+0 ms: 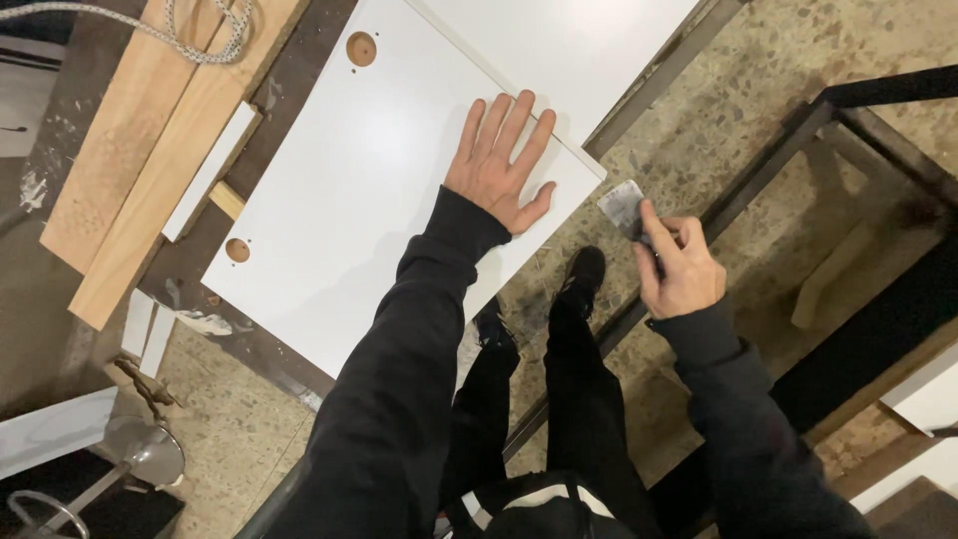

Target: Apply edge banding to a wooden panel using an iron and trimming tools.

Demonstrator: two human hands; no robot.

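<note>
Your left hand (499, 165) is pressing flat, fingers spread, on the white panel (369, 190) near its 3 o'clock corner, while your right hand (679, 269) is pinching a small grey sanding pad (622, 206) just beside that corner.

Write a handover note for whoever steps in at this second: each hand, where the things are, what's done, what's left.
Left hand: flat, fingers spread, pressing on the white panel near its right corner.
Right hand: off the panel's edge, pinching a small grey scraper-like piece close to that corner, not touching it.
Panel: lies on a dark bench, two round holes along its left edge. Wooden boards and a cord sit to the left.
Done: panel laid flat and held steady.
Left: the grey piece has not yet met the panel; judging by its position, the corner edge looks like the spot to work.
</note>
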